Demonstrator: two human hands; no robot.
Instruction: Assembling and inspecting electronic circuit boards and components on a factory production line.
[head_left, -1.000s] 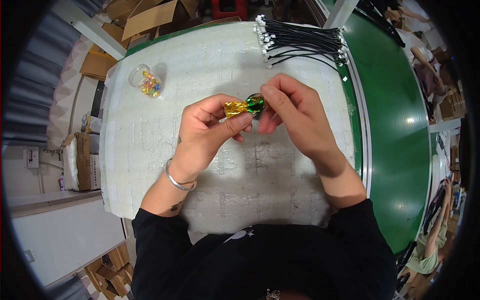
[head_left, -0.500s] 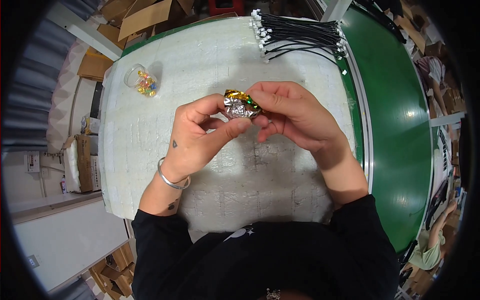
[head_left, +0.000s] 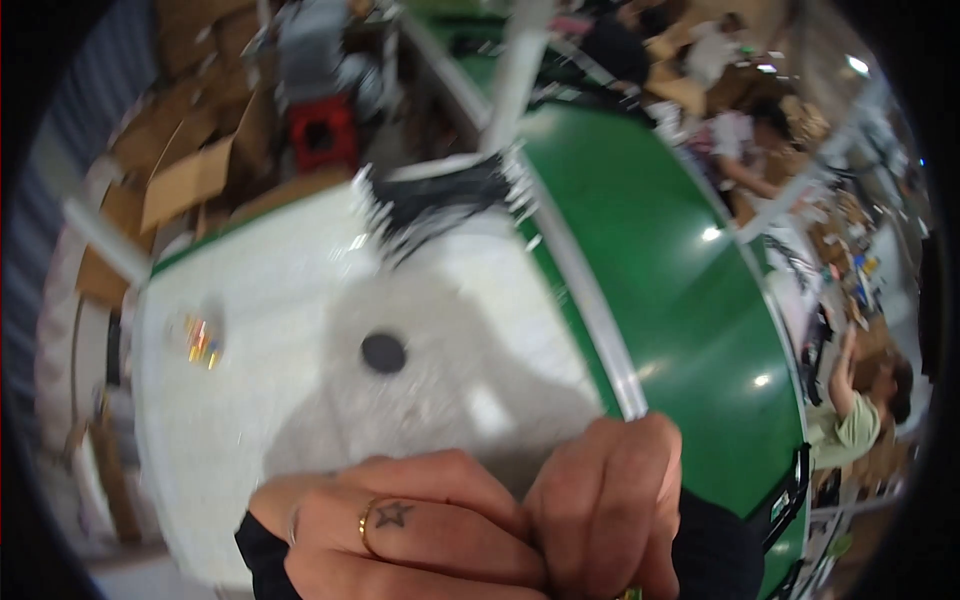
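The left hand [head_left: 410, 525], at the bottom centre of the frame, is curled with its knuckles up, a thin gold-coloured ring [head_left: 368, 527] on one finger. The right hand [head_left: 605, 505], just beside it, is also bent inward. Both sets of fingertips are hidden, so how tightly either closes, or on what, cannot be told. A shiny green-and-yellow sliver [head_left: 632, 594] shows at the lower edge, under the right hand's fingers; the rest of it is out of sight.

At the left of the frame, a small clear container [head_left: 201, 343], blurred, has red, yellow and orange bits inside. A flat, dark round disc [head_left: 384, 353] lies near the centre on the white-covered counter [head_left: 270, 300]. At the counter's far end, upper centre, lies a bundle of black cables with white ends [head_left: 440, 200]. White surface stretches between container and disc; a metal rail [head_left: 590, 300] and smooth green surface [head_left: 670, 300] border the right side.
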